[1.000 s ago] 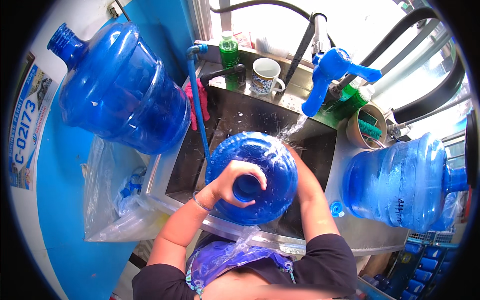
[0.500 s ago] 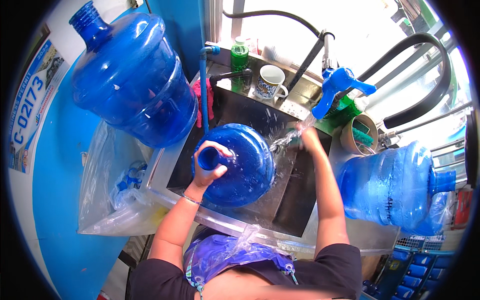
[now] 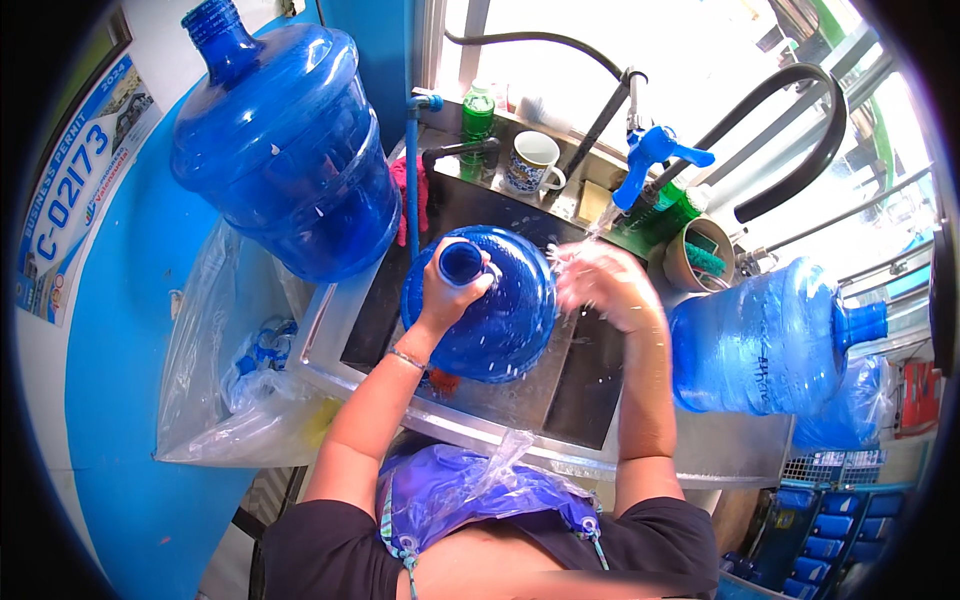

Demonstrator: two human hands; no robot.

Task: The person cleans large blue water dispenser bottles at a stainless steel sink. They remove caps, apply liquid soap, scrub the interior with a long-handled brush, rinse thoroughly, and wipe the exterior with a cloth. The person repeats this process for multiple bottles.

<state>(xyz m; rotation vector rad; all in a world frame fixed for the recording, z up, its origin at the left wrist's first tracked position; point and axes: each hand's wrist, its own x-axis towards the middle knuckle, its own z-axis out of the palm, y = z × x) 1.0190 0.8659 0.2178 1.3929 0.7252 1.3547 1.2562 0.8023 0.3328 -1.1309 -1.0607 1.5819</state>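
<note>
A round-shouldered blue water jug [image 3: 510, 340] stands in the dark sink [image 3: 590, 385], its open mouth tilted up toward me. My left hand [image 3: 447, 298] is wrapped round the jug's neck. Beside the jug's right shoulder, my right hand [image 3: 612, 285] is under the stream of water [image 3: 602, 220]; its fingers are blurred but look stretched out, with nothing seen in them. Droplets scatter between that hand and the jug. Above hangs the tap's blue handle [image 3: 652, 160]. Something orange-red [image 3: 443, 381] peeks out below the jug by my left wrist.
A large blue jug [image 3: 285, 150] stands at the left, and a paler one [image 3: 760, 345] lies on its side at the right. Along the back ledge are a green bottle [image 3: 478, 110], a patterned mug [image 3: 532, 163], a yellowish sponge [image 3: 594, 203] and a tub with a green scrubber [image 3: 700, 257].
My right hand has come from near the tap toward the jug's side, splashing water. A yellowish sponge now shows on the ledge. My left hand keeps its hold on the neck.
</note>
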